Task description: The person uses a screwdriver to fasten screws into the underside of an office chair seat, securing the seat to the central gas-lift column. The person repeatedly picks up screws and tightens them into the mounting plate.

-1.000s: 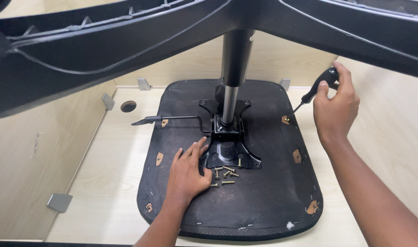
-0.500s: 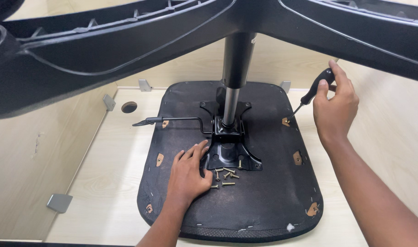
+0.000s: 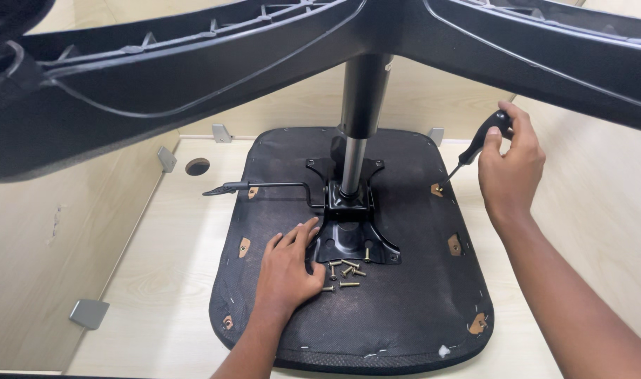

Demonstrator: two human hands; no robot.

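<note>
The right hand (image 3: 511,168) is closing around a black-handled screwdriver (image 3: 475,149), tip apparently in a screw at the upturned seat's (image 3: 376,309) right edge, so keeping it straight matters, while the left hand (image 3: 287,270) is pressing flat beside loose screws (image 3: 343,272).

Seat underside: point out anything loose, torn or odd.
Loose brass screws lie scattered on the black seat underside, just right of the left hand. White stuffing pokes out at the near right edge. The right hand holds a screwdriver at a corner hole.
</note>
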